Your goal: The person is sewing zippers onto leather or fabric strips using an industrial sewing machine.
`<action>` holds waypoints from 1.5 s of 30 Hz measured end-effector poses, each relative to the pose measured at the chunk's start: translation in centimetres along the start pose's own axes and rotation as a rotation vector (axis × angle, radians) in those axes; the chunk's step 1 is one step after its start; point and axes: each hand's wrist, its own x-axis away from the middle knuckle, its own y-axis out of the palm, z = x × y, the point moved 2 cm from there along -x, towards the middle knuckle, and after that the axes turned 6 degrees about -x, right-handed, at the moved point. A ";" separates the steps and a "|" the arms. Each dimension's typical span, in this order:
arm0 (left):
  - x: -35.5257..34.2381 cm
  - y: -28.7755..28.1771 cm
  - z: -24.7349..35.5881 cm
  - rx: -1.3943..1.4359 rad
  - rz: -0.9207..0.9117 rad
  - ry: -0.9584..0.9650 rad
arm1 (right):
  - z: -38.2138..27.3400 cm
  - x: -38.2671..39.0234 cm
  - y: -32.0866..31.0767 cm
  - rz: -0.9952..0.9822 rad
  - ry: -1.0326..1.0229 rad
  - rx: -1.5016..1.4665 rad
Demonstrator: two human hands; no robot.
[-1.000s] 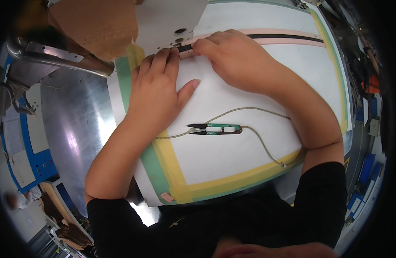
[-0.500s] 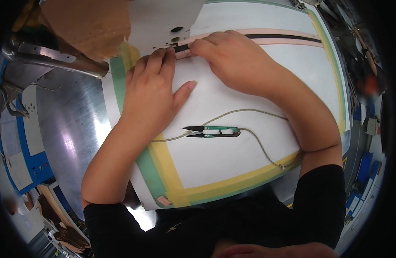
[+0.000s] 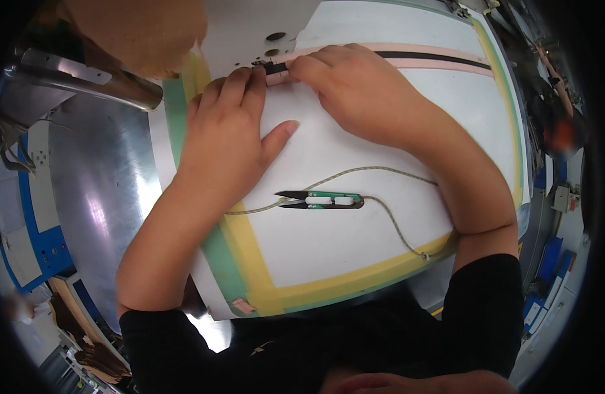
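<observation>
A long pink strip with a black band [image 3: 440, 59] along its middle lies across the far part of the white work surface. My left hand [image 3: 227, 131] rests palm down at the strip's left end, fingers stretched forward and thumb apart. Just to its right, my right hand [image 3: 361, 95] pinches the strip between thumb and curled fingers. A short piece of the strip shows between the hands, right at the base of a light grey sewing machine head [image 3: 256, 26]. Its needle area is too small to make out. Nearer to me lie green-handled thread snips [image 3: 335, 199], tied to a thin cord [image 3: 368, 168].
Yellow tape [image 3: 253, 259] and green tape [image 3: 224, 272] edge the white surface. Brown cardboard [image 3: 142, 29] and a metal tube [image 3: 96, 82] stand at the far left. A shiny metal tabletop [image 3: 102, 171] extends to the left, beside a blue-edged control panel [image 3: 43, 253].
The view has shifted slightly. Both hands keep nearly the same places on the strip, and the snips lie as before.
</observation>
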 end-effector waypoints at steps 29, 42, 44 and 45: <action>-0.2 -1.7 -0.1 0.028 -0.044 0.003 | -0.4 1.0 -0.9 0.087 0.075 0.063; -1.5 -0.9 2.2 0.016 -0.007 0.009 | 2.0 4.2 -2.2 0.092 0.177 0.075; -1.4 -0.9 2.3 0.040 -0.014 0.003 | 2.2 4.4 -2.1 0.086 0.169 0.066; -1.5 -0.9 2.3 0.054 -0.007 0.005 | 2.2 4.5 -2.1 0.104 0.151 0.064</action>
